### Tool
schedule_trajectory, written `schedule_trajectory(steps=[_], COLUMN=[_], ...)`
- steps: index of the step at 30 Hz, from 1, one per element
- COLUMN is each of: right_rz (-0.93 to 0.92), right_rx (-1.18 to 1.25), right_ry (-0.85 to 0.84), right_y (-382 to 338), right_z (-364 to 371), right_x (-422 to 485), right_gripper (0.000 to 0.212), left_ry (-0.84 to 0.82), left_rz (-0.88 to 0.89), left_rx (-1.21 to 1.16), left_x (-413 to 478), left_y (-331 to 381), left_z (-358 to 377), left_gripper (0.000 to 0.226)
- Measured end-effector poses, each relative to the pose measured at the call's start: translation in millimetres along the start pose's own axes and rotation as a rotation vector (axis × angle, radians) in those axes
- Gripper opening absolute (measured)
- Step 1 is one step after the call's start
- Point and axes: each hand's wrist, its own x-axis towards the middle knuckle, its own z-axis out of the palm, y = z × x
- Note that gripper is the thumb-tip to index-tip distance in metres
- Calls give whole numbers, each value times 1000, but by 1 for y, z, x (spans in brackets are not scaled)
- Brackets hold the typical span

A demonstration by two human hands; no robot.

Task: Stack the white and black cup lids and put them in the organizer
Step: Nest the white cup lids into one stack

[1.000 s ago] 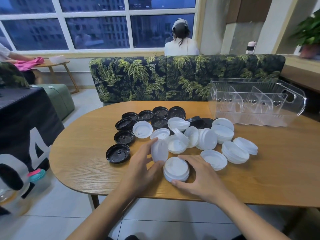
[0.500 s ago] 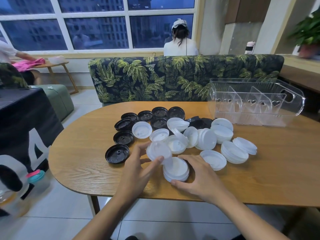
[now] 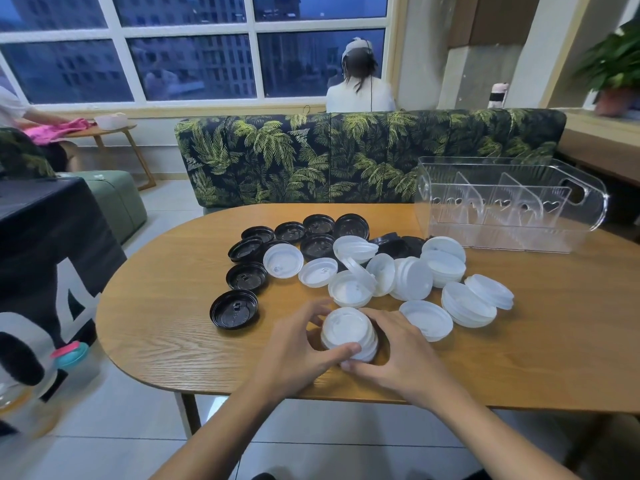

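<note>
A small stack of white lids (image 3: 348, 332) stands near the front edge of the wooden table (image 3: 166, 327). My left hand (image 3: 298, 348) curls round its left side and my right hand (image 3: 398, 355) round its right side, thumbs meeting at the front. Several loose white lids (image 3: 412, 282) lie in a heap behind it. Several black lids (image 3: 247, 277) lie to the left and back. The clear plastic organizer (image 3: 509, 206) with dividers stands at the back right, nothing in it.
A leaf-patterned sofa (image 3: 346, 157) runs behind the table, with a person seated beyond it. A black cloth-covered table (image 3: 45, 244) and a bottle with a teal and pink cap (image 3: 71, 356) stand at the left.
My left hand brought a white lid down onto the stack. Both hands now grip the stack from either side.
</note>
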Motion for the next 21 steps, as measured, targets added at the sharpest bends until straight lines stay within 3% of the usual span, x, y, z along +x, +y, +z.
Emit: schedule_trajectory(steps=[6, 21], right_rz=[23, 17], right_rx=[-8, -44], right_ry=[-10, -22], right_y=[4, 0], right_z=[2, 1], right_x=[1, 0], right_gripper=[93, 93], left_ry=[24, -28], left_rz=[-6, -80], left_rx=[47, -70], left_x=[3, 0], left_y=[6, 1], left_z=[13, 7], left_gripper=[51, 66])
